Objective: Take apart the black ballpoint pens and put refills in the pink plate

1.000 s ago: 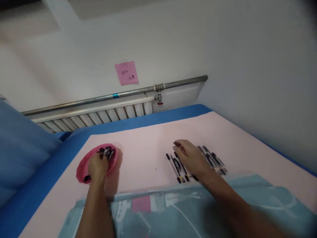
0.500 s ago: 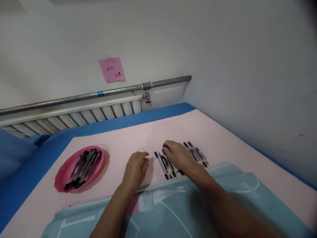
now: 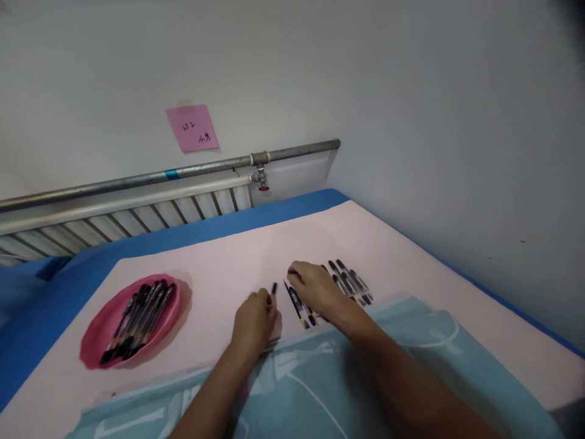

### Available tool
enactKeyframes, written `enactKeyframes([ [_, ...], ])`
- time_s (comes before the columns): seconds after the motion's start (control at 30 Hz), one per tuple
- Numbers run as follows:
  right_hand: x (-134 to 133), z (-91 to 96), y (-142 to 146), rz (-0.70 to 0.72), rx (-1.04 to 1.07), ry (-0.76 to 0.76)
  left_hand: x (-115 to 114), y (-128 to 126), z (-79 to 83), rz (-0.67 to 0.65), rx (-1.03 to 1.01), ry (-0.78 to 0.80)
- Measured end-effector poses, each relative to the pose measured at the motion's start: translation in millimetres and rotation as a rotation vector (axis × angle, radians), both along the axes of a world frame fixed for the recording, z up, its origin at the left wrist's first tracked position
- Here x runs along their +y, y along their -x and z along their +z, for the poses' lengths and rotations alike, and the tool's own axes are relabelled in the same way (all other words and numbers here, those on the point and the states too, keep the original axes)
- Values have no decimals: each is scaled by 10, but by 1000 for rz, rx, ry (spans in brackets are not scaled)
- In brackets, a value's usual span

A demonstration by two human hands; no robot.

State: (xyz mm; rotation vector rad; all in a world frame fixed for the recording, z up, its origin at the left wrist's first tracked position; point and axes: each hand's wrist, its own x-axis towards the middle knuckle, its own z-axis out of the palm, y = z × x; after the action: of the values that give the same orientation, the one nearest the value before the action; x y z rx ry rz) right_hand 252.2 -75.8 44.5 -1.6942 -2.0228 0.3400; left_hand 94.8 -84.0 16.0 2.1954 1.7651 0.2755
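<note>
My left hand [image 3: 256, 317] is closed around a pen, with a dark end [image 3: 274, 288] standing out past the fingertips. Right of it, my right hand [image 3: 315, 289] is bent over the pink surface with its fingers pinched. A small dark bit shows at those fingertips, but I cannot make out what it belongs to. Below the right hand lie slim black pen pieces [image 3: 297, 306], partly covered by it. Beyond its wrist, several clear pens with black ends [image 3: 350, 280] lie side by side at a slant.
On the left, a pink oval basket [image 3: 86, 347] holds a pile of black-capped pens [image 3: 141, 317]. A light blue cloth [image 3: 292, 402] lies along the near side of the pink surface [image 3: 219, 262]. Behind are a radiator [image 3: 169, 213], a pipe [image 3: 205, 167] and a wall note [image 3: 192, 128].
My left hand, earlier with fingers apart and nothing in them, has closed on a pen from the left of the middle group. The whole view has shifted slightly; my right hand remains over that group.
</note>
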Motion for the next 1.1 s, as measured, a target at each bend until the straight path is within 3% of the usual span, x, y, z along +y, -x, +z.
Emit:
enactKeyframes([
  [0.17, -61, -33, 129, 60, 30, 71, 26, 36, 10, 131, -234, -8],
  [0.27, -76, -44, 207, 76, 72, 143, 1, 8, 16, 166, -608, 10],
  [0.37, -59, -15, 231, 99, 225, 178, -38, -17, 31, 79, -907, 14],
  [0.43, -35, 21, 198, 57, 383, 149, -48, -18, 34, -14, -938, -8],
  [0.5, -5, 62, 131, -42, 556, 113, -34, -14, 14, -94, -829, -86],
  [0.6, 24, 122, 25, -182, 752, 88, 28, -30, -63, -219, -478, -211],
  [0.77, -8, 162, 8, -163, 805, 84, 107, -135, -151, -267, 20, -235],
  [0.9, -31, 137, 52, -100, 736, 46, 110, -192, -99, -283, 124, -225],
  [1.1, -26, 116, 35, -102, 681, 16, 112, -154, -51, -198, 104, -187],
])
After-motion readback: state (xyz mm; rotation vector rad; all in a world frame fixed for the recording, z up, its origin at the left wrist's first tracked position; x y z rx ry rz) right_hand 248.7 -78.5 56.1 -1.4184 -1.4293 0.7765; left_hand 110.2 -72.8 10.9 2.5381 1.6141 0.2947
